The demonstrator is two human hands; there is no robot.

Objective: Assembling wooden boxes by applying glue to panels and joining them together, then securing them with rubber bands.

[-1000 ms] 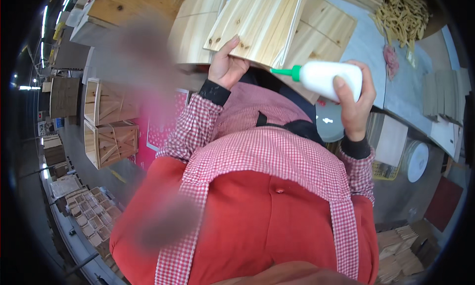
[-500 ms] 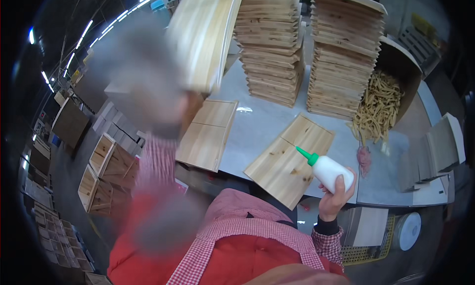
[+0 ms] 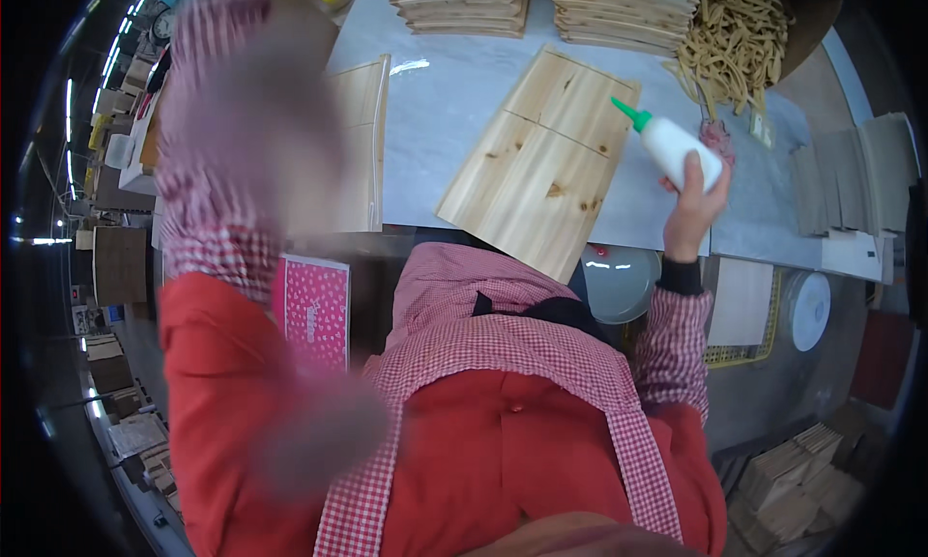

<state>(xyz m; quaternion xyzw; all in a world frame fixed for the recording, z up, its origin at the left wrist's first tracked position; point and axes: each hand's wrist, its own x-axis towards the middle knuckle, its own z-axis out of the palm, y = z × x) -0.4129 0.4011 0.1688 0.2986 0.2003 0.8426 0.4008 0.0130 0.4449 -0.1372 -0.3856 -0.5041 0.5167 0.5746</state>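
My right hand (image 3: 691,209) is wrapped round a white squeeze bottle (image 3: 674,149) with a green pointed nozzle, tilted up to the left. The nozzle tip is over or beside the upper right edge of a knotty wooden panel (image 3: 532,175), which lies at an angle with its near end over the table edge. A groove crosses this panel. My left arm (image 3: 217,161) reaches up along the left side, and its hand is beyond the top edge of the view. Beside that arm lies a second wooden panel (image 3: 362,122), partly hidden by a blurred smudge.
Two stacks of wooden panels, left (image 3: 459,6) and right (image 3: 623,11), stand at the back of the grey table (image 3: 425,180). A heap of yellowish strips (image 3: 739,40) lies behind my right hand. Grey boards (image 3: 860,175) stand at far right; a pink patterned item (image 3: 317,311) is below.
My left arm has extended forward, taking its hand out of view. The large panel seen near that hand is gone from view. The view has tilted downward; my right hand still grips the bottle.
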